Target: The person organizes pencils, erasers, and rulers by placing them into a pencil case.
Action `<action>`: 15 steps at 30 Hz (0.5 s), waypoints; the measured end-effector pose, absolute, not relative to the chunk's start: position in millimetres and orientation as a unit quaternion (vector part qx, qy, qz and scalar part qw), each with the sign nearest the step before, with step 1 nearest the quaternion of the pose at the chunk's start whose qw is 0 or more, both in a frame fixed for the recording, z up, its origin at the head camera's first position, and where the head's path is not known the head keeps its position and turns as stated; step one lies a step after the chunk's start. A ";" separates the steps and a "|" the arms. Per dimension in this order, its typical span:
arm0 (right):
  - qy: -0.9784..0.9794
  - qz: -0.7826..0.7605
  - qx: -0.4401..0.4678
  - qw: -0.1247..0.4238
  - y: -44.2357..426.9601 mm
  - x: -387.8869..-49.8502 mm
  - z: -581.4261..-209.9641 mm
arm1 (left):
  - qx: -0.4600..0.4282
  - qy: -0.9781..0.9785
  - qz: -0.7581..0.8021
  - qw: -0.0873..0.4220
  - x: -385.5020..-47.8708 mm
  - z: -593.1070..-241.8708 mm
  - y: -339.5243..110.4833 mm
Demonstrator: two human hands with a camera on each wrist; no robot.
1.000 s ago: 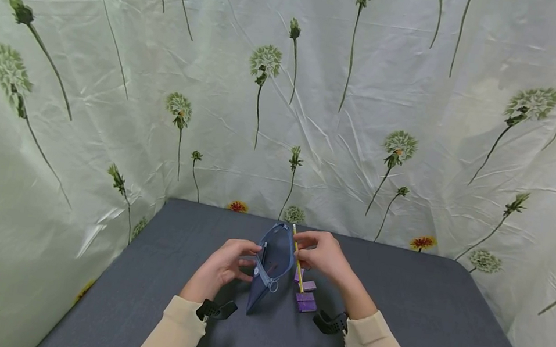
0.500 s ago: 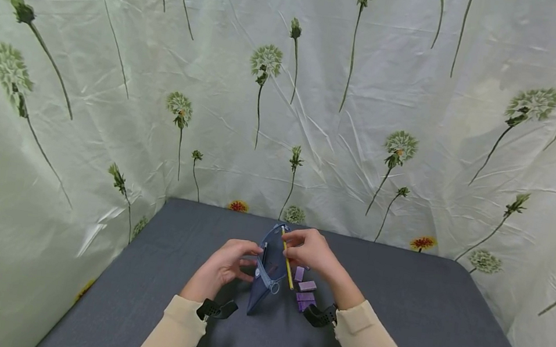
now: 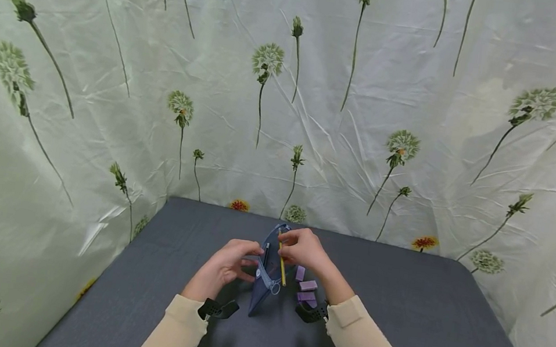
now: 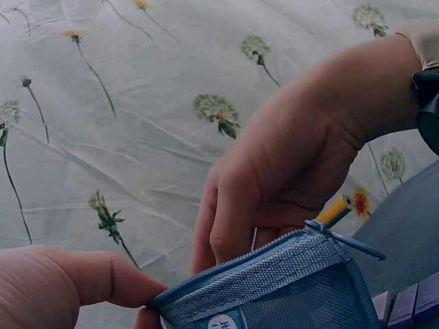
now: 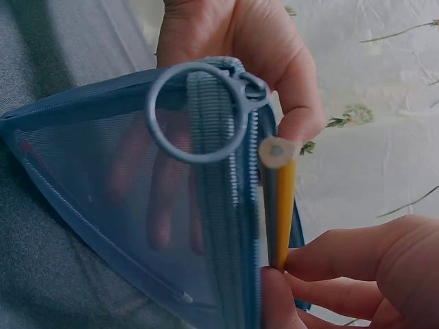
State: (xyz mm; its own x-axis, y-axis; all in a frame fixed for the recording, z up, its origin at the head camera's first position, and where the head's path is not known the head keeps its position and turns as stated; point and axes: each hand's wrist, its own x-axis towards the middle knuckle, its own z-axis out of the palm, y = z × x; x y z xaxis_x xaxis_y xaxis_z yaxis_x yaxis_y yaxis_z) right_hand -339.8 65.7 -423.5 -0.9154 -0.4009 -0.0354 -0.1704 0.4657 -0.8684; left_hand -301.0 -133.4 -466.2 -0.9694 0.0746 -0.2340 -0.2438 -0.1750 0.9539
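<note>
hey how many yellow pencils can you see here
1: the yellow pencil, pinched in the right hand at the open mouth of the blue pouch. Others could be hidden inside the pouch.

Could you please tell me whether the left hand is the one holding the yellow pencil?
No, the right hand pinches the yellow pencil, while the left hand holds the blue mesh pouch.

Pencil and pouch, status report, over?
Left hand grips pouch, mouth open. Right hand pinches pencil at the mouth. Blocks right of pouch, not blocking the mouth.
</note>
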 end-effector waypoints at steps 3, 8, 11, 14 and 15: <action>0.848 -0.488 -0.165 0.121 64.3 -339.5 -424.4 | -0.069 0.634 0.763 0.105 -300.0 -464.8 -133.3; 0.848 -0.488 -0.166 0.122 63.1 -337.7 -424.6 | -0.067 0.637 0.761 0.104 -300.5 -467.0 -132.9; 0.847 -0.491 -0.167 0.119 61.8 -337.2 -424.2 | -0.068 0.634 0.763 0.103 -301.0 -467.0 -132.6; 0.846 -0.493 -0.163 0.120 60.0 -337.8 -423.9 | -0.072 0.632 0.765 0.105 -301.2 -466.5 -132.3; 0.847 -0.492 -0.163 0.120 59.3 -338.2 -423.9 | -0.071 0.632 0.764 0.106 -301.5 -466.8 -132.3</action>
